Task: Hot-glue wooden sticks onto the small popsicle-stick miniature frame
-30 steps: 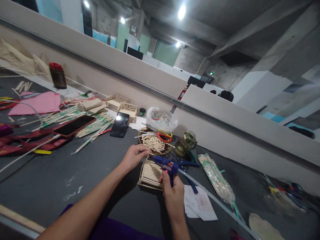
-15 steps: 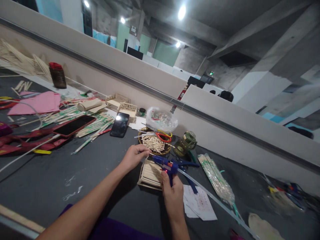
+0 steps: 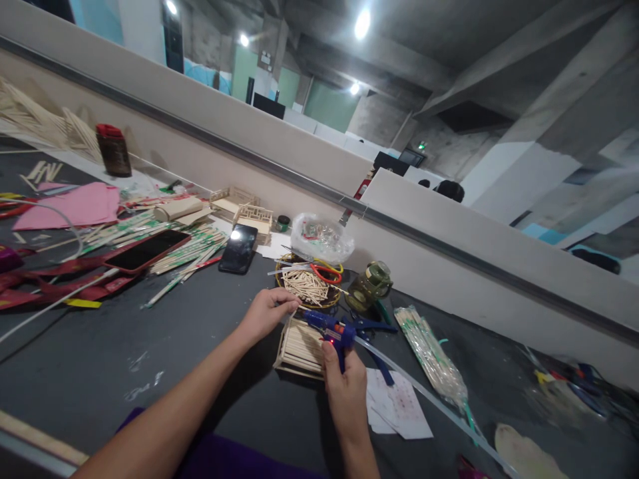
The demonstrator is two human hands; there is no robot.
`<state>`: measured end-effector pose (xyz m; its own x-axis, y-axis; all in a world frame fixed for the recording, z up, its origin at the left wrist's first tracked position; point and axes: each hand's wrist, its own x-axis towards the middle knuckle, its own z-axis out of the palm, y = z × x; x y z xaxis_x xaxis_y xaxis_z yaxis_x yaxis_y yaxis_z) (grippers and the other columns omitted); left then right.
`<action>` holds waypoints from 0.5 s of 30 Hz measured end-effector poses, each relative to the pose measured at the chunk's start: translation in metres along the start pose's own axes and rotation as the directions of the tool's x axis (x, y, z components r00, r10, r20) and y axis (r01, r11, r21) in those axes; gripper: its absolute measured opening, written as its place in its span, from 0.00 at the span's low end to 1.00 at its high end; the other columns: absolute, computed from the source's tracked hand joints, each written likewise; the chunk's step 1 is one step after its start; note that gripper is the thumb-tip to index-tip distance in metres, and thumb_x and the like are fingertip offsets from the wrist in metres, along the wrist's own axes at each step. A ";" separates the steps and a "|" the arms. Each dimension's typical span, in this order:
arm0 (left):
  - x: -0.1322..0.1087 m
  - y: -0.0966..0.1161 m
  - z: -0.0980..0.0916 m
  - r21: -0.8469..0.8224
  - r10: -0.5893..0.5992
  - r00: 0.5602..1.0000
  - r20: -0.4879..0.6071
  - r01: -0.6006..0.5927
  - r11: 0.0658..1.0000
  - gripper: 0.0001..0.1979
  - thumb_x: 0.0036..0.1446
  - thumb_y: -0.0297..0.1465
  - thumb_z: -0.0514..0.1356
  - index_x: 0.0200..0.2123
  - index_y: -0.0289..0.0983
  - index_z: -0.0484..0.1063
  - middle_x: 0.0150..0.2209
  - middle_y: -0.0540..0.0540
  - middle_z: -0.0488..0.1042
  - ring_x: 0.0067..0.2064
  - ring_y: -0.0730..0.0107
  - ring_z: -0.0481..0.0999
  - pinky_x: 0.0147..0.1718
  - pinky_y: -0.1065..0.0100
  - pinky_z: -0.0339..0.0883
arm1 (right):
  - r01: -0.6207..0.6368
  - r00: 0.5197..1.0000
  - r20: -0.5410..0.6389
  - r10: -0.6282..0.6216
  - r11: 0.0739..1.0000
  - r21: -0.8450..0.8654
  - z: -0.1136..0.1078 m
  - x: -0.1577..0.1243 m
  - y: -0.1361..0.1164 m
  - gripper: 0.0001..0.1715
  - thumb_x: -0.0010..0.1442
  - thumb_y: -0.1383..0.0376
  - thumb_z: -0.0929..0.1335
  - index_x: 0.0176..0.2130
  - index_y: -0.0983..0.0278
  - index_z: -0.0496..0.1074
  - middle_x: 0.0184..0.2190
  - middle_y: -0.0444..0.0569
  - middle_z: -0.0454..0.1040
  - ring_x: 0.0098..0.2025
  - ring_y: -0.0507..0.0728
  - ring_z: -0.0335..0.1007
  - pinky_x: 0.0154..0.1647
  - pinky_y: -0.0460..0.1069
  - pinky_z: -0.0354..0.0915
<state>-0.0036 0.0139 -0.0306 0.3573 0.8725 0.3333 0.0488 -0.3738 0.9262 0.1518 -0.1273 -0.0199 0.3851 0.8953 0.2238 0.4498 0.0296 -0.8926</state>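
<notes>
My right hand is wrapped round the handle of a blue hot glue gun, whose small red light is lit. A long clear glue stick trails from its back end. My left hand pinches a short thin wooden stick right at the gun's nozzle; whether the two touch I cannot tell. Below them on the table lies a small frame of wooden sticks, partly hidden by the gun and my right hand. Just beyond is a basket of short cut sticks.
Blue-handled pliers, a green jar and printed papers lie around the right hand. A bag of sticks is farther right. At left are two phones, wrapped sticks and pink paper. A low partition bounds the back.
</notes>
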 end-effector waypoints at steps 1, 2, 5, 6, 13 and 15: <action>0.000 0.000 0.000 0.003 -0.003 1.000 -0.002 0.003 1.000 0.09 0.52 0.33 0.62 0.30 0.36 0.81 0.31 0.43 0.80 0.35 0.63 0.76 0.37 0.65 0.66 | 0.001 1.000 0.004 -0.001 1.000 -0.005 0.000 0.000 0.000 0.24 0.63 0.51 0.64 0.48 0.65 0.74 0.44 0.56 0.79 0.47 0.62 0.73 0.47 0.50 0.65; 0.000 0.001 0.000 0.007 -0.005 1.000 -0.005 0.005 1.000 0.09 0.52 0.34 0.62 0.29 0.36 0.81 0.32 0.43 0.80 0.35 0.63 0.76 0.37 0.65 0.66 | 0.004 1.000 0.004 -0.004 1.000 -0.007 0.000 0.000 0.000 0.24 0.63 0.51 0.64 0.48 0.65 0.74 0.45 0.56 0.78 0.48 0.62 0.73 0.47 0.51 0.65; -0.001 0.000 0.000 0.011 -0.011 1.000 -0.005 0.011 1.000 0.09 0.51 0.34 0.63 0.29 0.36 0.81 0.32 0.43 0.80 0.36 0.62 0.77 0.38 0.65 0.66 | 0.007 1.000 0.005 -0.007 1.000 -0.005 -0.001 0.000 0.002 0.25 0.63 0.51 0.64 0.49 0.66 0.74 0.45 0.56 0.78 0.48 0.62 0.73 0.47 0.51 0.65; -0.001 0.000 0.000 0.010 -0.014 1.000 -0.005 0.014 1.000 0.09 0.51 0.34 0.63 0.29 0.36 0.81 0.32 0.43 0.80 0.36 0.62 0.77 0.38 0.65 0.67 | 0.003 1.000 0.003 -0.003 1.000 -0.004 -0.001 0.000 0.002 0.25 0.63 0.51 0.64 0.48 0.66 0.74 0.44 0.56 0.78 0.47 0.62 0.73 0.47 0.51 0.65; -0.002 0.002 -0.004 -0.010 -0.045 0.999 -0.018 0.045 0.999 0.10 0.51 0.35 0.63 0.29 0.36 0.81 0.33 0.42 0.80 0.36 0.62 0.77 0.38 0.65 0.66 | 0.007 0.999 -0.037 -0.009 0.999 -0.049 -0.004 -0.001 0.002 0.24 0.62 0.49 0.64 0.43 0.65 0.76 0.35 0.53 0.79 0.37 0.60 0.74 0.38 0.49 0.67; -0.002 0.004 -0.006 -0.006 -0.056 0.998 -0.038 0.056 0.998 0.10 0.51 0.36 0.63 0.29 0.36 0.81 0.32 0.43 0.80 0.35 0.63 0.76 0.37 0.65 0.66 | 0.005 0.998 -0.066 -0.008 0.999 -0.038 -0.004 -0.002 0.003 0.24 0.61 0.48 0.65 0.39 0.66 0.77 0.29 0.52 0.78 0.31 0.59 0.73 0.31 0.48 0.66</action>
<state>-0.0093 0.0126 -0.0267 0.3181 0.9034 0.2874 0.0629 -0.3226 0.9444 0.1553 -0.1302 -0.0212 0.4337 0.8640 0.2558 0.4820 0.0174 -0.8760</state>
